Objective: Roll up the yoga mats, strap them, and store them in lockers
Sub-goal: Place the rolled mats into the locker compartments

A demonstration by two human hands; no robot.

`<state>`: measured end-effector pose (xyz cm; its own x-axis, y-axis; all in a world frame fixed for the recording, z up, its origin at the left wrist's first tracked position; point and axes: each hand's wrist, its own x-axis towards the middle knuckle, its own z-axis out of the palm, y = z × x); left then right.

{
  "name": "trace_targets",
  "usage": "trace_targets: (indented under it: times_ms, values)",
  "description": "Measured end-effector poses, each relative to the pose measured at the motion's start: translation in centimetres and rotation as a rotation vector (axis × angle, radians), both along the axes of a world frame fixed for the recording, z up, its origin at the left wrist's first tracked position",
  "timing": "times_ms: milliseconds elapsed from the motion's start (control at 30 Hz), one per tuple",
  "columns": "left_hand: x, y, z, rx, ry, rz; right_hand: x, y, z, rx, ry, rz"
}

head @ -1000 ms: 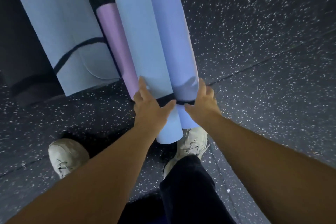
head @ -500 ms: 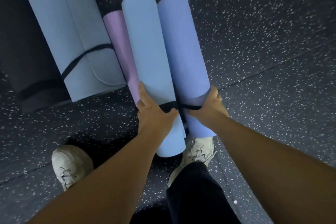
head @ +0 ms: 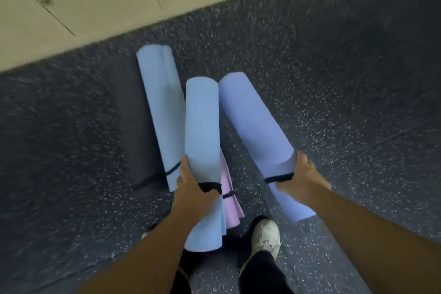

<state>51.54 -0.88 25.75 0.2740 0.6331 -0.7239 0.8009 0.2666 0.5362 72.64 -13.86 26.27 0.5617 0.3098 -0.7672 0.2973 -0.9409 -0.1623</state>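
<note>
Two rolled mats are pointing lengthwise toward the lockers (head: 95,2): left hand (head: 191,186) gripping the light-blue mat (head: 202,131), right hand (head: 298,179) gripping the periwinkle mat (head: 253,122).

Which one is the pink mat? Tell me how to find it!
Start at the cream lockers and look down the dark speckled floor to the person's two hands. The left hand grips a light blue roll; the pink mat peeks out just to the right of that roll. It is the only pink one, lying on the floor with a thin black strap round it, while its neighbours are blue.
</note>
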Motion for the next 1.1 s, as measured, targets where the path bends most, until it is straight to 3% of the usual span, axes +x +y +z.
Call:
trace_targets:
  times_ms: [267,467,600,800,967,1100]
  values:
    - [-8.6,3.6,21.8,0.205,-0.09,0.218,-3.7,8.1,21.7,0.164,-0.121,0.197]
    - [-15.9,1.2,32.1,0.355,-0.292,0.571,-10.8,12.1,30.6,0.543,0.077,0.409]
    - [-20.3,1.2,36.9,0.511,-0.425,0.701,-14.8,16.3,34.3,0.761,0.16,0.531]
    - [-26.2,4.9,41.4,0.583,-0.591,0.818,-23.0,21.5,41.0,0.951,0.217,0.58]
    - [-32.3,10.5,44.5,0.587,-0.779,0.772,-31.4,26.7,43.0,1.044,0.282,0.524]
    - [-39.8,16.3,47.6,0.629,-0.802,0.714,-38.2,31.6,44.7,1.126,0.276,0.457]
